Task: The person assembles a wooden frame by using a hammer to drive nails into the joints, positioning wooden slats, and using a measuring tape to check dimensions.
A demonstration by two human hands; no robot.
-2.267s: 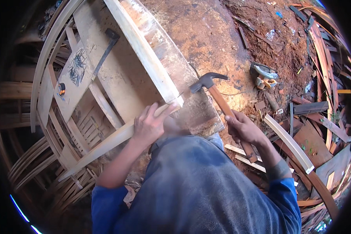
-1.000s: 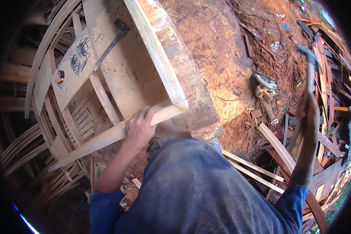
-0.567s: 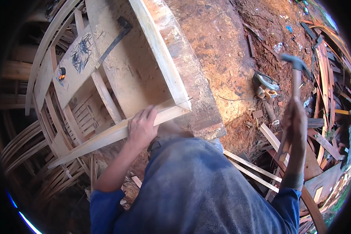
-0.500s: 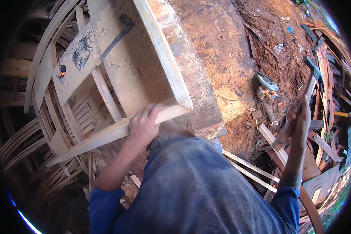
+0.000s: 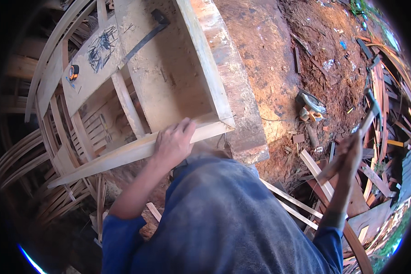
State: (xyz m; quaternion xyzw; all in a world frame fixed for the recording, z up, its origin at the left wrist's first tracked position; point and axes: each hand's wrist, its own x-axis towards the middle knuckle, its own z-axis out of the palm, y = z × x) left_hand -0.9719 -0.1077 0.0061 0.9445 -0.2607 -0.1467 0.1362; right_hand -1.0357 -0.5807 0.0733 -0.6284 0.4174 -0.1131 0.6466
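My left hand (image 5: 174,140) is closed over a pale wooden rail (image 5: 105,156), near the corner where it meets a second board (image 5: 208,64) of a wooden frame. Out to the right, my right hand (image 5: 349,153) grips a hammer (image 5: 373,106) by its wooden handle, the metal head up and well apart from the frame. Inside the frame, on a dusty panel, lies a dark L-shaped metal tool (image 5: 146,42). Farther left are a heap of dark nails (image 5: 102,49) and an orange and black tape measure (image 5: 73,72).
The frame rests on a worn, thick wooden slab (image 5: 246,114). On the reddish ground to the right sits a hand-held power tool (image 5: 311,105). Wood strips and offcuts (image 5: 379,178) pile up around my right arm. Curved slats (image 5: 23,153) stand at the left.
The view has shifted slightly, so the frame appears a little farther right. My right hand and the hammer have come down a little; my left hand stays on the rail.
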